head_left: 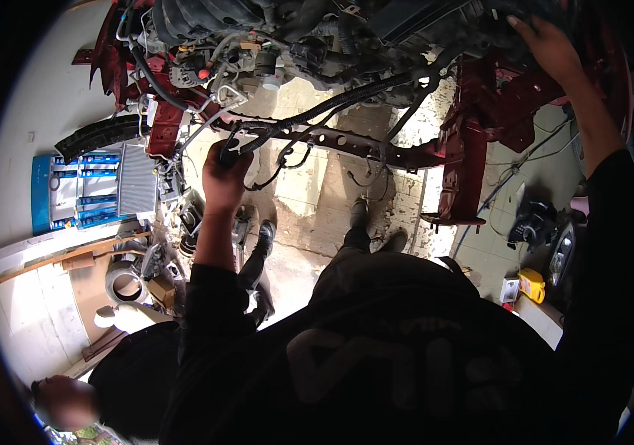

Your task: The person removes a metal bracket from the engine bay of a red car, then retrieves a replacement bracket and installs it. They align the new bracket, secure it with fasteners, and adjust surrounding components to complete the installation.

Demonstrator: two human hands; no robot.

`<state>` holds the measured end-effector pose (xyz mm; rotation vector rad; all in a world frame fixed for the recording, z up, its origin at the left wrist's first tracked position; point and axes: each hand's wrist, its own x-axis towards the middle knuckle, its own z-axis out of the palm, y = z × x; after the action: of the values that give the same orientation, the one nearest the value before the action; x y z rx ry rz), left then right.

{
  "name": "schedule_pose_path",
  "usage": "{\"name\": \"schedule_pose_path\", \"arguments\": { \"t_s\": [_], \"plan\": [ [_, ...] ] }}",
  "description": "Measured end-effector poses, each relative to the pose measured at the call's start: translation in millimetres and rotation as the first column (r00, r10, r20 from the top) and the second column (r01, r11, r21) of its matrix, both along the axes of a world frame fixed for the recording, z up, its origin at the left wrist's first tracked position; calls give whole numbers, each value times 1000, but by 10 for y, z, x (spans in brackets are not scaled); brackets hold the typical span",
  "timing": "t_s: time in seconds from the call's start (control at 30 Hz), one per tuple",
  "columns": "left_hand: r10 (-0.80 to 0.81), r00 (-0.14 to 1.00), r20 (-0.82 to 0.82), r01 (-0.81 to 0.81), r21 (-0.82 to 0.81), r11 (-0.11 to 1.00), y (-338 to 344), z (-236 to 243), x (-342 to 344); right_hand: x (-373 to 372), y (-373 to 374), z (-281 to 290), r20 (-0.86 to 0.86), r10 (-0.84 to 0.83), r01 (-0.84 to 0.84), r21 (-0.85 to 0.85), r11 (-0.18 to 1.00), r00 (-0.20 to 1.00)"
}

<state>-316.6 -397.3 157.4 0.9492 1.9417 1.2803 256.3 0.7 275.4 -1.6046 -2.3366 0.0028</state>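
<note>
My left hand [226,174] is closed around a black wiring harness [261,136], in front of the car's bared front end. From my fist the harness runs up and right towards the engine bay, with thinner branches hanging below it. The dark red front crossmember [332,139], pierced with holes, passes behind. At the upper right my right hand [552,50] reaches over the dark red body frame [473,141]. Its thumb or forefinger stretches out to the left, apart from the others, beside black parts in shadow. Its other fingertips are hard to make out.
An engine [265,59] with hoses fills the top. At left stand a radiator [137,182] and a blue rack [41,194]. Another person [131,382] in dark clothes is at lower left. A headlight [562,256] and a yellow container [531,285] lie at right.
</note>
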Motion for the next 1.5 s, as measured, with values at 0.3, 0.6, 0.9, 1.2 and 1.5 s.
{"name": "schedule_pose_path", "arguments": {
  "t_s": [0.3,0.6,0.9,1.2,1.5],
  "plan": [
    [-280,958,-66,253,-271,929,-114,839,-112,-88,-56,44,-78,-4,-4,-100,995,997],
    [-318,607,729,438,28,899,-365,619,205,-29,-43,9,-83,60,-61,-6,998,995],
    [-371,548,750,290,246,925,-548,666,806,-68,-44,101,-39,5,-10,-132,991,999],
    [-713,505,487,474,534,700,-477,817,1363,-163,-233,147,-138,24,-26,-12,1000,990],
    [-803,571,171,686,437,581,-454,977,1436,-214,-281,163,-181,58,-59,4,998,982]
  ]
}}
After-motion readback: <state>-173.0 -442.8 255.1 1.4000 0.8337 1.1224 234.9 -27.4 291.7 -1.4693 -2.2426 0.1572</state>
